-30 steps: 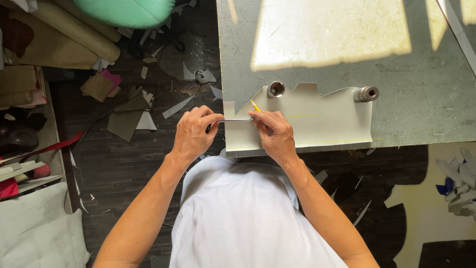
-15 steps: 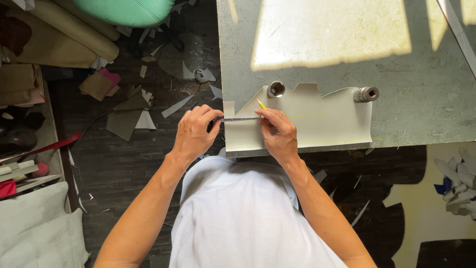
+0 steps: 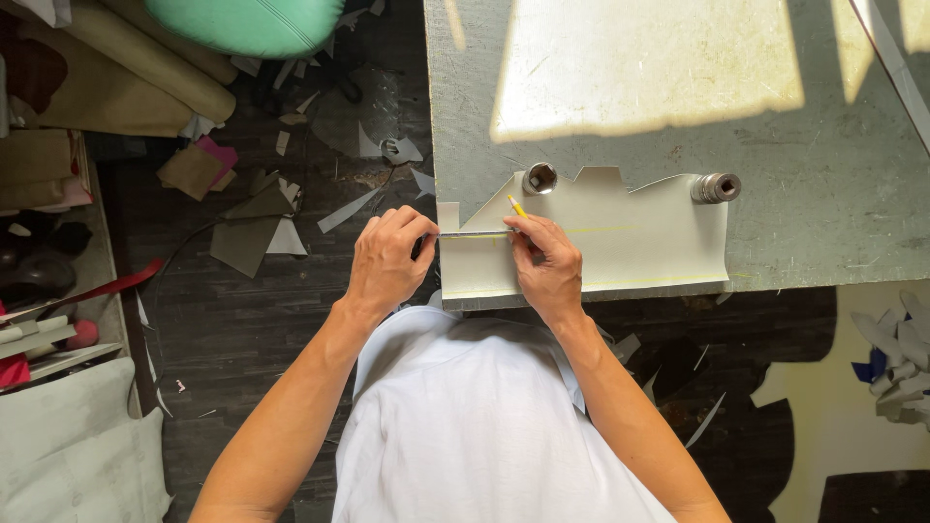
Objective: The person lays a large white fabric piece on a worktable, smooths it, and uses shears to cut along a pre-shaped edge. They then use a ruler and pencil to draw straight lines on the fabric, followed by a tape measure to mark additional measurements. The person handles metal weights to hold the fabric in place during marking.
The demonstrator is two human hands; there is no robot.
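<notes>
A pale grey sheet of material with a jagged top edge lies at the near edge of a grey table. Two metal cylinder weights rest on it, one at its upper left and one at its upper right. My left hand is at the sheet's left edge, pinching the end of a thin metal ruler or tape. My right hand holds a yellow pencil with its tip against that strip. A faint yellow line runs rightward across the sheet.
The dark wooden floor at left is littered with offcuts. Rolls of tan material and a green cushion lie at upper left. Shelves with shoe parts stand at the far left. More scraps lie at lower right.
My right hand and the pencil have slid slightly rightward along the strip. The left hand stays at the sheet's left edge.
</notes>
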